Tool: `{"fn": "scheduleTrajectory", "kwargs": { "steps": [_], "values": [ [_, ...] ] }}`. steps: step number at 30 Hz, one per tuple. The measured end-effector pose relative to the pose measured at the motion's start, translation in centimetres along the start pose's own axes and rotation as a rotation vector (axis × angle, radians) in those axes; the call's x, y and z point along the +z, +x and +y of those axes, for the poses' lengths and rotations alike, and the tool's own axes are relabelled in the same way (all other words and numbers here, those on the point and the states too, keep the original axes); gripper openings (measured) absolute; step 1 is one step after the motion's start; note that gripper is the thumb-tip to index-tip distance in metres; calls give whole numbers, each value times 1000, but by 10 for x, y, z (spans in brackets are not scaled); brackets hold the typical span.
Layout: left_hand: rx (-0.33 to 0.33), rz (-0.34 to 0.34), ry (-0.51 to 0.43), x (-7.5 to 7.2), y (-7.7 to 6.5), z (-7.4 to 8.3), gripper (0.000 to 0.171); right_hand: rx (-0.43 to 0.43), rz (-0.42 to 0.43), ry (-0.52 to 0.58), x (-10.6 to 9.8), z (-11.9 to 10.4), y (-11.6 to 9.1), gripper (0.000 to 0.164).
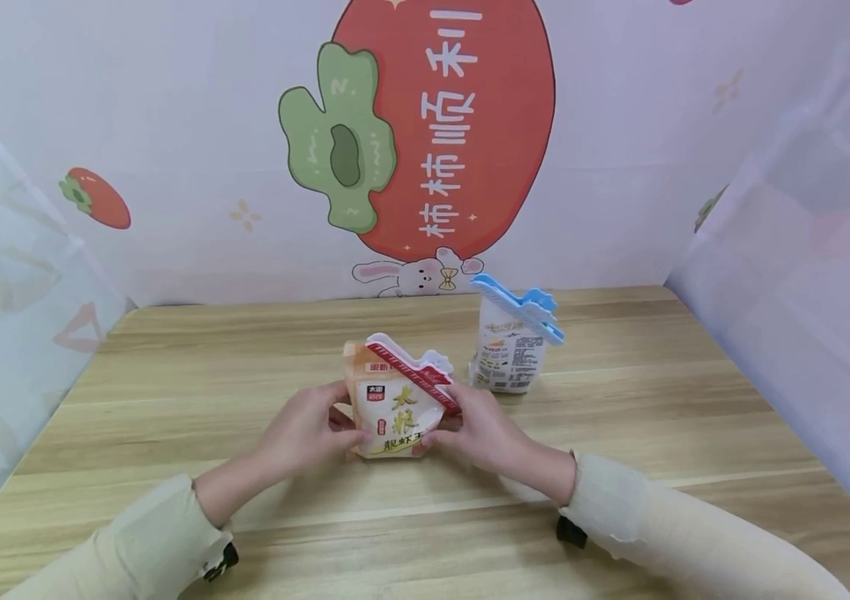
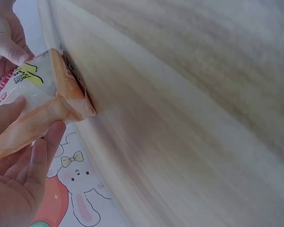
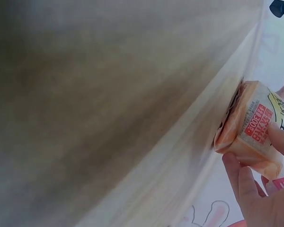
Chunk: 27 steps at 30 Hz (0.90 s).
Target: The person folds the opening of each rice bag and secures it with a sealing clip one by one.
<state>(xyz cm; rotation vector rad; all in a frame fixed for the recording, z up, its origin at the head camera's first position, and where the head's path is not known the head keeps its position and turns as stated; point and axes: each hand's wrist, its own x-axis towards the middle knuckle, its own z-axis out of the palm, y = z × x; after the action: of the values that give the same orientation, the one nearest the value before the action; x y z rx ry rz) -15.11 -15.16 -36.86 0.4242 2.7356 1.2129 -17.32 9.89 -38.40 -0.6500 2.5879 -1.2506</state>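
An orange and white food bag [image 1: 395,417] stands on the wooden table, its printed front toward me. A red and white bag clip [image 1: 413,371] lies slanted across its top, running down to the right. My left hand [image 1: 312,429] grips the bag's left side, thumb on the front; the left wrist view shows the fingers [image 2: 51,137] round the orange side. On the opposite side my right hand [image 1: 481,429] holds the bag near the clip's lower end, its thumb [image 3: 281,139] on the front and its fingers behind.
Behind and to the right stands a second white bag [image 1: 509,354], its top closed by a blue clip [image 1: 518,308]. The wooden table [image 1: 207,358] meets a printed backdrop [image 1: 207,167] at the back, with pale curtains [image 1: 815,208] at both sides.
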Motion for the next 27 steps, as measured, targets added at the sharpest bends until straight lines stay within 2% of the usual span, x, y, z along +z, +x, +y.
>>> {"fn": "scheduleTrajectory", "kwargs": {
  "steps": [13, 21, 27],
  "values": [
    [0, 14, 42, -8, 14, -10, 41, -23, 27, -48, 0, 1, 22, 67],
    [9, 16, 49, -14, 25, -14, 42, 26, 41, -87, -1, 1, 35, 69],
    [31, 5, 42, -17, 36, -18, 42, 19, 46, -112, -3, 4, 44, 68]
  ]
}}
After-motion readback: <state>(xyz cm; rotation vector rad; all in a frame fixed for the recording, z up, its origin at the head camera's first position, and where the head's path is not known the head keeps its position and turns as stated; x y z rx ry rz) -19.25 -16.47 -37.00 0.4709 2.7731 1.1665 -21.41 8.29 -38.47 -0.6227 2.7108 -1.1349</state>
